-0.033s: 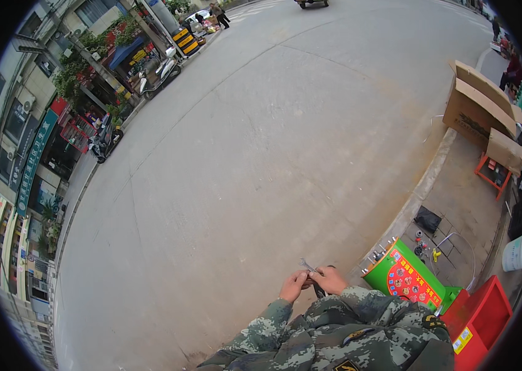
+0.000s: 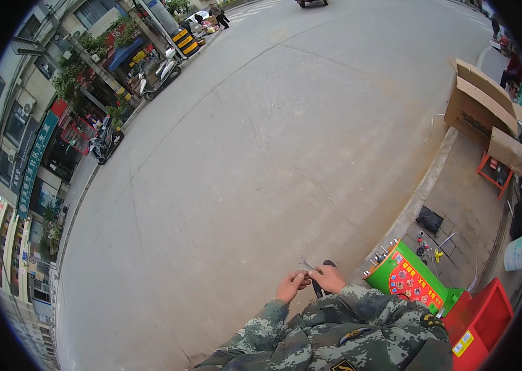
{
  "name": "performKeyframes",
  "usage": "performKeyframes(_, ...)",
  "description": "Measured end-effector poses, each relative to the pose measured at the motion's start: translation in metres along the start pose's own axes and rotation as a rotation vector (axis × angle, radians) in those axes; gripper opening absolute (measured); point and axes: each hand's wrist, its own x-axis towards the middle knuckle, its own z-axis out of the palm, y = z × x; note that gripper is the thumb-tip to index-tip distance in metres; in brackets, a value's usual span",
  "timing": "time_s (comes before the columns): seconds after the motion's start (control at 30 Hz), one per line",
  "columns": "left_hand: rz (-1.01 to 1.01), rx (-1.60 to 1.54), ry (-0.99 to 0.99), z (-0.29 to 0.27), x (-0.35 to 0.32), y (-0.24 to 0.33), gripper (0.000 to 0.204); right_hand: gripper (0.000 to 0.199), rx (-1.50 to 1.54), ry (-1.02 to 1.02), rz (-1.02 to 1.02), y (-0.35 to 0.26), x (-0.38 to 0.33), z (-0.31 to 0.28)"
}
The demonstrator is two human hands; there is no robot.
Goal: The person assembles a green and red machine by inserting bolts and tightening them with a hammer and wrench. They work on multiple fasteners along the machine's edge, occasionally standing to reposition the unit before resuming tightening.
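My left hand point(image 2: 290, 286) and my right hand point(image 2: 330, 280) meet low in the view, with fingertips nearly touching. The fingers of my left hand are pinched; whatever they hold is too small to make out. A silver wrench point(image 2: 305, 264) juts out beyond my right fingers, which are closed on it. Dark shapes show beside and below my right hand, partly hidden, and I cannot tell what they are. To the right lies a green cylindrical machine point(image 2: 410, 276) with a red printed panel and several metal fittings at its far end.
A red metal box point(image 2: 480, 321) adjoins the machine. Beyond it are a black bag point(image 2: 429, 219), a yellow valve point(image 2: 438, 255) and a pale hose point(image 2: 475, 255). A white bucket point(image 2: 520, 251), a red stool point(image 2: 494, 174) and a cardboard box point(image 2: 478, 108) line the pavement. Kerb point(image 2: 425, 185) borders the grey road point(image 2: 224, 185).
My left hand has shifted slightly left, widening the gap between my hands. More of the dark shape beside my right hand shows. The wrench has moved only slightly.
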Motion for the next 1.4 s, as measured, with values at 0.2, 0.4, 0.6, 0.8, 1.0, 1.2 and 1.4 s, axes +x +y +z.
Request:
performKeyframes(0.2,0.084,0.155,0.11,-0.071,0.15,0.051,0.022,0.037,0.176,0.291,0.154,0.11,0.158,-0.004)
performKeyframes(0.4,0.135,0.21,0.008,-0.09,0.36,0.076,0.022,0.026,0.645,0.577,0.373,0.216,0.288,-0.074)
performKeyframes(0.6,-0.033,0.144,-0.171,-0.073,0.468,0.115,0.016,0.028,0.798,0.817,0.635,0.237,0.318,-0.132)
performKeyframes(0.8,-0.162,0.299,-0.404,-0.025,0.614,0.135,0.015,0.03,0.691,1.284,0.931,0.29,0.279,-0.163)
performKeyframes(1.0,-0.206,0.644,-0.714,0.113,0.73,0.184,0.013,0.03,1.03,1.867,1.102,0.295,0.221,-0.135)
performKeyframes(1.2,-0.165,0.897,-1.057,0.305,0.759,0.16,0.015,0.032,1.636,2.261,0.965,0.321,0.225,-0.091)
performKeyframes(1.4,-0.205,1.112,-1.337,0.476,0.729,0.116,0.018,0.031,2.066,2.268,0.868,0.39,0.249,-0.145)
